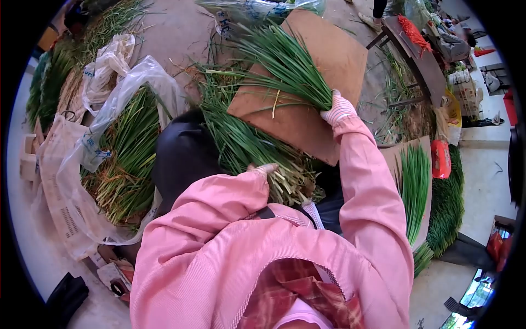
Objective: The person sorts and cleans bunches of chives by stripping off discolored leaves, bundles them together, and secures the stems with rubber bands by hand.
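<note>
My right hand, in a striped glove, is closed round the stem ends of a bunch of green chives. The leaves fan out to the upper left, over a brown board. A thin yellowish strand hangs below the bunch across the board. Across my lap lies a loose heap of chives, its pale stem ends towards me. My left hand rests on this heap near the stems, with the visible fingers stretched out; the rest is partly hidden by the sleeve.
On the left, a clear plastic bag holds more chives. To the right, neat chives lie on another board, with a dark stool beyond. Another plastic bag lies at the top. Loose leaves litter the floor.
</note>
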Tool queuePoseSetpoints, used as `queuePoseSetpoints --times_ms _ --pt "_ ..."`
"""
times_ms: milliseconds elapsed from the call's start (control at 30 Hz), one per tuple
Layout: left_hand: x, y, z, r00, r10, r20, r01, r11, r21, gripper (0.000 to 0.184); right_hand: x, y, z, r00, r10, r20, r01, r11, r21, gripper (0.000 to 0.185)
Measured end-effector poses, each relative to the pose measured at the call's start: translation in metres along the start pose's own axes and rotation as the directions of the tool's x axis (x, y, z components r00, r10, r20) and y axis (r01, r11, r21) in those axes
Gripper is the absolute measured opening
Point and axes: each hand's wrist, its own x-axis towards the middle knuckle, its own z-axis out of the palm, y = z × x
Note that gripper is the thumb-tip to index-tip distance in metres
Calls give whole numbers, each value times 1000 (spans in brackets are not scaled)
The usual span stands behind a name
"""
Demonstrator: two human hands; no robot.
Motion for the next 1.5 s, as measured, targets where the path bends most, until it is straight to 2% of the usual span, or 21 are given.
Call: queuePoseSetpoints --times_ms 100,200,333,367,400,433,533,700,733,800,867,900,933,1000,1067,1133,1200,1267,1333,1433,1500 --pt "-19 5 -5 966 248 -68 -223 941 254 82 -17 5 10 999 -26 22 21 980 200 63" --pt "-24 10 -10 910 269 316 -312 946 93 92 -65 -7 4 997 -47 -66 64 956 286 61" --pt "-20 24 28 770 347 536 -418 909 11 97 -110 -6 34 965 -87 -248 152 955 255 63" --pt "-13 25 39 642 489 591 -483 856 -184 91 -111 -1 55 965 -95 -244 159 954 256 63" --pt "-6 27 47 499 621 605 -510 774 -374 84 -107 9 90 971 -100 -216 207 805 556 58" --pt "-3 37 53 465 671 578 -494 738 -459 73 -128 3 91 944 -196 -264 306 820 484 62" --pt "13 28 36 703 410 581 -106 869 -484 37 -187 -19 78 870 -387 -305 473 830 296 78" --pt "-12 33 31 707 512 488 -220 815 -536 30 -198 -21 49 862 -505 -50 463 742 485 92" --pt "-20 39 30 703 536 468 -274 811 -516 30 -197 -13 38 803 -583 -124 557 660 504 76" --pt "-7 43 27 668 450 592 -240 884 -402 33 -190 -5 0 773 -575 -268 633 673 383 63" --pt "-11 41 35 587 577 567 -512 808 -292 38 -178 -4 -28 955 -241 -172 296 779 552 57" --pt "-13 38 39 536 623 570 -607 753 -252 41 -165 8 -24 897 -262 -356 437 646 626 59" --pt "-17 33 41 553 578 600 -557 792 -251 41 -163 1 -42 903 -281 -324 427 660 618 69" --pt "-16 29 48 459 578 675 -651 736 -188 42 -164 -16 -67 897 -356 -260 422 521 742 85" --pt "-30 28 55 481 515 710 -644 756 -112 47 -159 -28 -79 867 -463 -185 358 321 877 96" --pt "-41 33 69 450 498 741 -655 748 -105 46 -163 -53 -92 756 -515 -404 388 -144 910 94" --pt "-62 50 84 355 523 775 -727 675 -123 43 -177 -64 -122 696 -395 -600 532 -277 800 88" --pt "-91 74 98 448 436 781 -701 713 4 42 -183 -64 -154 669 -361 -650 630 -189 753 73" --pt "-104 98 115 338 503 796 -769 635 -75 41 -183 -66 -176 616 -222 -756 743 -155 651 58" --pt "-102 128 130 252 434 865 -725 676 -128 65 -178 -57 -191 589 -216 -779 745 -228 627 56" --pt "-90 145 135 188 440 878 -799 588 -124 70 -151 -39 -178 652 -318 -688 700 -96 708 68"
